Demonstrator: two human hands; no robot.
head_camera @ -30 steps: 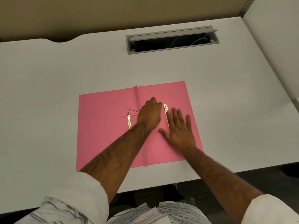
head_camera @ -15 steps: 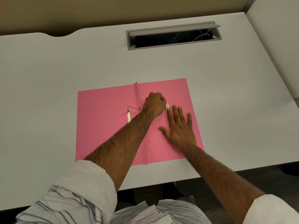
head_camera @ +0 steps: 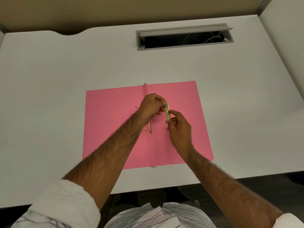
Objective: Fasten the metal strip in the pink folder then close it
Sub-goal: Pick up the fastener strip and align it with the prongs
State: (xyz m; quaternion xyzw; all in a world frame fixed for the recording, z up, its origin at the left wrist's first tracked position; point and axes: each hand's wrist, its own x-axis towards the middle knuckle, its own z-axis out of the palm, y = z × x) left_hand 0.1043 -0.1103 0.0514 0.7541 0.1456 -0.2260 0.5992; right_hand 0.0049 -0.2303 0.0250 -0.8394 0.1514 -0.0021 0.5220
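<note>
The pink folder [head_camera: 111, 116] lies open and flat on the white desk, its centre fold running away from me. A short gold metal strip [head_camera: 167, 112] is held a little above the folder's right half. My left hand [head_camera: 152, 106] pinches its far end and my right hand [head_camera: 178, 127] pinches its near end. A second gold fastener piece [head_camera: 149, 128] with thin prongs lies on the folder near the fold, mostly hidden under my left wrist.
The white desk [head_camera: 65, 71] surrounds the folder. A grey cable tray [head_camera: 184, 37] with its lid up sits in the desk at the back. A partition wall stands at the right, and the desk's front edge is just below the folder.
My right hand, which lay flat on the folder, has lifted and gripped the strip's near end. My left hand has raised the strip off the folder.
</note>
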